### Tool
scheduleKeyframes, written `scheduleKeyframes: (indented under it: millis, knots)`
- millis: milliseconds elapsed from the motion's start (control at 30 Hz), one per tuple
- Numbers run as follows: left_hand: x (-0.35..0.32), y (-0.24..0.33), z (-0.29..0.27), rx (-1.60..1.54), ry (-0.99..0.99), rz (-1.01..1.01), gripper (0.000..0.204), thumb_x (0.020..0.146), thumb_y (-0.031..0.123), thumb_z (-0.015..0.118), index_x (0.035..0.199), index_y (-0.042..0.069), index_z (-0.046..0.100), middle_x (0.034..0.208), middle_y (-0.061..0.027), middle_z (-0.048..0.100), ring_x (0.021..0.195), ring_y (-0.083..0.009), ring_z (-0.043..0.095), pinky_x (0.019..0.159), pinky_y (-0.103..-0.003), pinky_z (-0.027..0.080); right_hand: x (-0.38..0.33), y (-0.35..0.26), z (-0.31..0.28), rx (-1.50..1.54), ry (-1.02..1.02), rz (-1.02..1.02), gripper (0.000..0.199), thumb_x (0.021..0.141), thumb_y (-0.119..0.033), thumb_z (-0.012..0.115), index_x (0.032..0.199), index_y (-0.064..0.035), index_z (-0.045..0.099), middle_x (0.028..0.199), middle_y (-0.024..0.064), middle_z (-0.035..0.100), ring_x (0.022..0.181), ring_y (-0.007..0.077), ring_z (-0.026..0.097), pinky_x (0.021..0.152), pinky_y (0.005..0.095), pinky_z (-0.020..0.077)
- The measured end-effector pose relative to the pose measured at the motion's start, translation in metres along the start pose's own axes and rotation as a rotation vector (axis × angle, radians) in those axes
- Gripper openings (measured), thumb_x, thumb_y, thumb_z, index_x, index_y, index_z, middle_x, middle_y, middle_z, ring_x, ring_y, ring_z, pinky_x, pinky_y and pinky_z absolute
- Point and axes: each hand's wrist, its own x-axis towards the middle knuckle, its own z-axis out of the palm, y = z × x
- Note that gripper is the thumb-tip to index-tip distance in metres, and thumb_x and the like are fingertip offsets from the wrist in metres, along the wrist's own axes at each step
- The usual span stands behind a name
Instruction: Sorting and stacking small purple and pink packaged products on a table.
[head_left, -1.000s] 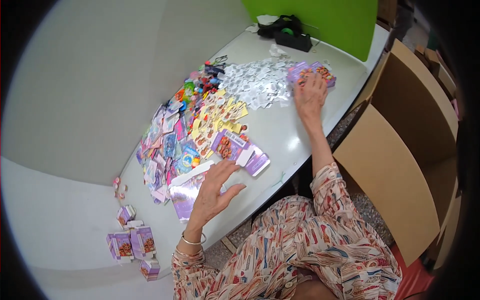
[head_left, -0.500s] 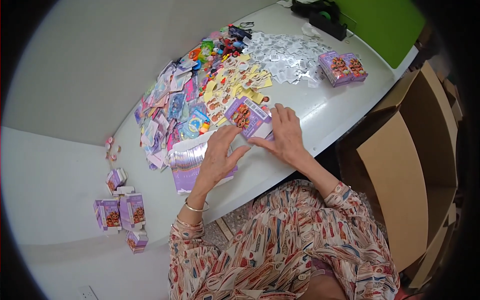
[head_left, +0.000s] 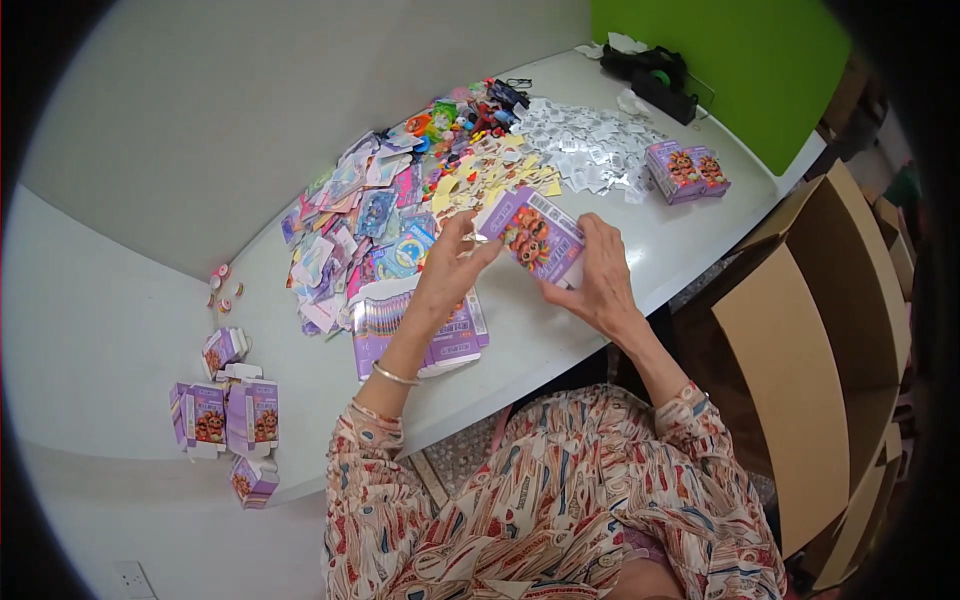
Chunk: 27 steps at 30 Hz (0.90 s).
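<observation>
My right hand (head_left: pixel 606 279) grips the right end of a small purple carton (head_left: pixel 541 240) printed with colourful characters, its thumb along the lower edge. At the carton's left end, where a purple flap sticks out, my left hand (head_left: pixel 449 268) has its thumb and fingers closed on the edge. The carton is tilted and held above the table. Below my left forearm lies an open purple display box (head_left: pixel 455 347) with a row of thin packets standing in it.
Beyond my hands are piles of colourful packets (head_left: pixel 345 235), yellow printed cards (head_left: pixel 480 180), small toys (head_left: pixel 450 125) and white slips (head_left: pixel 590 140). Purple cartons (head_left: pixel 682 175) stand at right; others (head_left: pixel 252 410) sit at left. A black tape dispenser (head_left: pixel 665 98) is far back. A large cardboard box (head_left: pixel 790 390) stands right.
The carton has been raised and turned in my right hand, so its printed face shows more fully. My left hand has moved from beside it onto its left end.
</observation>
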Motion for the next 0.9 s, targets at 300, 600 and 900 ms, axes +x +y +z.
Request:
scheduleKeyframes:
  millis: [300,600,900]
  knots:
    - [-0.005,0.016,0.027,-0.281,-0.262,-0.083,0.033,0.091,0.015,0.063,0.119,-0.002,0.059,0.091,-0.0057,0.068,0.075,-0.009,0.065,0.063,-0.022,0.058,-0.013,-0.014,-0.033,-0.029,-0.172,0.09,0.096,0.06,-0.037,0.083,0.13,0.0082,0.035,0.115,0.0209,0.05,0.105,0.0352,0.05,0.091,0.0417,0.0428]
    - [-0.022,0.035,0.032,-0.311,-0.197,-0.021,0.041,0.095,0.021,0.06,0.129,0.0,0.052,0.116,-0.0081,0.063,0.098,-0.0148,0.062,0.083,-0.03,0.053,0.006,0.01,-0.032,1.109,-0.668,0.529,0.092,0.067,-0.049,0.081,0.129,0.0068,0.042,0.102,0.0166,0.061,0.082,0.0257,0.065,0.071,0.0362,0.0527]
    - [0.015,0.031,0.046,-0.425,-0.071,-0.098,0.034,0.087,0.01,0.067,0.117,0.0,0.056,0.099,-0.0033,0.065,0.086,-0.0083,0.06,0.078,-0.025,0.049,0.011,0.014,-0.029,2.157,-0.667,0.717,0.075,0.088,-0.055,0.056,0.131,0.0049,0.043,0.115,0.0216,0.062,0.093,0.0273,0.067,0.084,0.0365,0.0543]
